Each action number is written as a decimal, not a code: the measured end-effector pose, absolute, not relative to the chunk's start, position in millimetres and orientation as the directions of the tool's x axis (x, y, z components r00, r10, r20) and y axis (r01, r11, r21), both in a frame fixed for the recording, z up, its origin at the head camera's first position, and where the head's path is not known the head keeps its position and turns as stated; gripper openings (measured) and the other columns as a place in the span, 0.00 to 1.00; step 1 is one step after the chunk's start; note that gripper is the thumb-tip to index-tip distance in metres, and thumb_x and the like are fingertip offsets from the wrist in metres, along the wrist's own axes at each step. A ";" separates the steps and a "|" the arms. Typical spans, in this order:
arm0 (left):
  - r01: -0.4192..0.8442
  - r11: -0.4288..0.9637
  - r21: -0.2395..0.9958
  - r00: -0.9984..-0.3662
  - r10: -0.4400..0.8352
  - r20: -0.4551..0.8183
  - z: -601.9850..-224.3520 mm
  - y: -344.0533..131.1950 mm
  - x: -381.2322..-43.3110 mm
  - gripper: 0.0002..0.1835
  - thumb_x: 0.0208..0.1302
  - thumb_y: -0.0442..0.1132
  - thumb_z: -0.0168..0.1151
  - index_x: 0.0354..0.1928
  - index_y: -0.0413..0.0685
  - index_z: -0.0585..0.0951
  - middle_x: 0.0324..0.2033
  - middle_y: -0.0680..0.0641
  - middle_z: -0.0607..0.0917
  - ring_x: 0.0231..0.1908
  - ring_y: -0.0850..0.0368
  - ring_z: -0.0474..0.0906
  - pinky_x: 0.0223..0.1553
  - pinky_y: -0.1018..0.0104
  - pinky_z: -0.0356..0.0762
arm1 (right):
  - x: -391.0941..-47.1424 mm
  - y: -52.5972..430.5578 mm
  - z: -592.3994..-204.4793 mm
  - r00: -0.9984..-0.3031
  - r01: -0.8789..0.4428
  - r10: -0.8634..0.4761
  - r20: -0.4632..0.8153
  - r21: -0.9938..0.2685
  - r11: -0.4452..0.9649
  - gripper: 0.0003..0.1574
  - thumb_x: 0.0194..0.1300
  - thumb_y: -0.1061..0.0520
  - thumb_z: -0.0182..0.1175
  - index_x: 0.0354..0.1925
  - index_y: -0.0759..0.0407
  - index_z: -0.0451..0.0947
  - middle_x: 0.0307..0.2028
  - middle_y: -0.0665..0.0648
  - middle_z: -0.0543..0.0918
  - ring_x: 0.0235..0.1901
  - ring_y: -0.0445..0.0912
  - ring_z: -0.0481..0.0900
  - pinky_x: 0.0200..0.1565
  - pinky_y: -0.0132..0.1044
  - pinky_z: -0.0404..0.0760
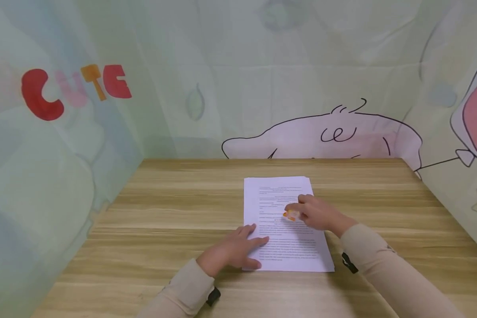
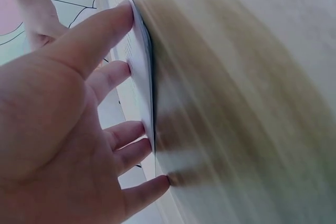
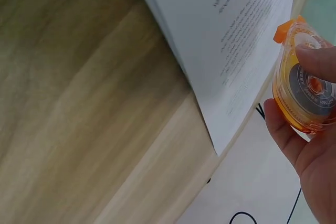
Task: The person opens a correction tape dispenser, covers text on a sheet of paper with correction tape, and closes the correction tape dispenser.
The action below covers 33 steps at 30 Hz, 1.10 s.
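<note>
A stack of printed paper [image 1: 278, 260] lies on the wooden table, its top sheet covered in lines of text. My left hand [image 1: 236, 249] rests at the stack's lower left edge. Its fingers are spread, and in the left wrist view the thumb and fingertips touch the paper. Over the upper right part of the page, my right hand [image 1: 318, 212] holds a correction tape [image 3: 307, 85] between thumb and fingers. The dispenser is clear and orange, with a dark round reel inside and an orange piece at its front end, which points left across the page.
The wooden table [image 1: 175, 198] extends on both sides of the stack. Behind it and to the left and right hang printed cloth walls [image 1: 175, 88] with cartoon drawings and the letters CUTE. A dark band [image 1: 349, 263] is on the right wrist.
</note>
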<state>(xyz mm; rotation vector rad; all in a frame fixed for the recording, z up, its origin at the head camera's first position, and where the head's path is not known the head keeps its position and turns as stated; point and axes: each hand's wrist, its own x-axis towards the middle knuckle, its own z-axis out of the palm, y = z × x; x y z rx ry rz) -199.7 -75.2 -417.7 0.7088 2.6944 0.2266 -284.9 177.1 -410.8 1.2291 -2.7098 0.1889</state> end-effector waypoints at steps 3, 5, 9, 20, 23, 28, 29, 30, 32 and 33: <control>0.448 0.864 0.232 -0.818 0.500 -0.283 -417.5 -75.5 -199.6 0.34 0.57 0.56 0.60 0.66 0.66 0.63 0.70 0.41 0.54 0.69 0.43 0.51 0.67 0.49 0.53 | -284.3 179.4 -411.3 -0.655 -0.750 -0.732 0.189 -0.043 0.660 0.24 0.53 0.69 0.56 0.47 0.50 0.79 0.22 0.47 0.64 0.23 0.40 0.58 0.27 0.27 0.59; 0.452 0.864 0.223 -0.819 0.501 -0.279 -418.4 -75.8 -200.1 0.34 0.57 0.56 0.60 0.66 0.66 0.63 0.70 0.41 0.54 0.69 0.43 0.51 0.67 0.50 0.53 | -283.7 182.1 -411.5 -0.654 -0.751 -0.733 0.186 -0.037 0.660 0.24 0.52 0.69 0.56 0.47 0.50 0.79 0.22 0.48 0.64 0.23 0.40 0.58 0.27 0.27 0.60; 0.458 0.862 0.218 -0.820 0.505 -0.271 -418.9 -75.7 -201.5 0.35 0.56 0.56 0.60 0.66 0.66 0.63 0.70 0.41 0.54 0.68 0.43 0.52 0.66 0.49 0.54 | -281.0 189.7 -409.8 -0.653 -0.750 -0.738 0.168 -0.012 0.661 0.24 0.52 0.70 0.55 0.45 0.50 0.80 0.23 0.48 0.65 0.23 0.40 0.59 0.26 0.27 0.60; 0.455 0.863 0.219 -0.817 0.502 -0.282 -420.0 -74.3 -202.5 0.35 0.56 0.57 0.60 0.66 0.67 0.63 0.70 0.41 0.54 0.68 0.43 0.51 0.67 0.49 0.54 | -274.3 196.7 -408.5 -0.661 -0.738 -0.742 0.113 0.076 0.670 0.23 0.56 0.67 0.58 0.47 0.46 0.80 0.27 0.50 0.69 0.26 0.41 0.63 0.27 0.28 0.65; 0.457 0.863 0.215 -0.817 0.503 -0.282 -420.6 -74.7 -203.2 0.35 0.56 0.57 0.60 0.67 0.67 0.63 0.70 0.41 0.54 0.69 0.43 0.51 0.66 0.49 0.54 | -274.0 196.1 -408.2 -0.661 -0.735 -0.743 0.106 0.107 0.669 0.24 0.55 0.68 0.59 0.48 0.45 0.80 0.29 0.51 0.71 0.27 0.42 0.66 0.27 0.29 0.67; 0.453 0.864 0.221 -0.817 0.501 -0.284 -420.9 -75.5 -203.0 0.35 0.57 0.57 0.60 0.67 0.68 0.62 0.70 0.42 0.53 0.69 0.43 0.51 0.66 0.49 0.54 | -273.8 198.7 -406.8 -0.673 -0.726 -0.735 0.083 0.117 0.677 0.27 0.54 0.71 0.57 0.47 0.45 0.79 0.30 0.52 0.70 0.27 0.43 0.65 0.26 0.29 0.66; 0.455 0.862 0.223 -0.817 0.504 -0.281 -421.1 -75.7 -202.9 0.35 0.56 0.57 0.60 0.67 0.67 0.62 0.70 0.42 0.53 0.69 0.43 0.51 0.66 0.49 0.54 | -273.9 199.8 -406.9 -0.673 -0.726 -0.735 0.082 0.117 0.678 0.27 0.54 0.71 0.57 0.47 0.45 0.79 0.30 0.52 0.69 0.28 0.43 0.65 0.26 0.28 0.65; 0.456 0.861 0.225 -0.817 0.505 -0.279 -421.5 -75.9 -202.8 0.35 0.57 0.57 0.60 0.67 0.67 0.62 0.70 0.42 0.53 0.69 0.43 0.51 0.66 0.49 0.54 | -274.2 201.1 -407.2 -0.675 -0.724 -0.734 0.081 0.119 0.679 0.27 0.54 0.71 0.57 0.47 0.44 0.79 0.29 0.52 0.69 0.28 0.43 0.64 0.26 0.28 0.64; 0.460 0.860 0.222 -0.817 0.508 -0.273 -422.1 -76.3 -203.0 0.35 0.57 0.57 0.60 0.67 0.67 0.62 0.70 0.42 0.54 0.68 0.43 0.52 0.66 0.49 0.54 | -274.7 203.8 -408.2 -0.671 -0.726 -0.737 0.086 0.127 0.676 0.27 0.54 0.70 0.58 0.47 0.43 0.79 0.29 0.51 0.69 0.28 0.42 0.64 0.25 0.27 0.63; 0.462 0.858 0.223 -0.817 0.510 -0.271 -422.3 -76.4 -203.2 0.35 0.56 0.57 0.60 0.67 0.67 0.62 0.70 0.41 0.54 0.68 0.43 0.52 0.66 0.49 0.54 | -274.9 205.0 -408.9 -0.668 -0.727 -0.739 0.091 0.132 0.674 0.27 0.54 0.70 0.59 0.47 0.43 0.79 0.28 0.51 0.68 0.29 0.42 0.64 0.24 0.27 0.62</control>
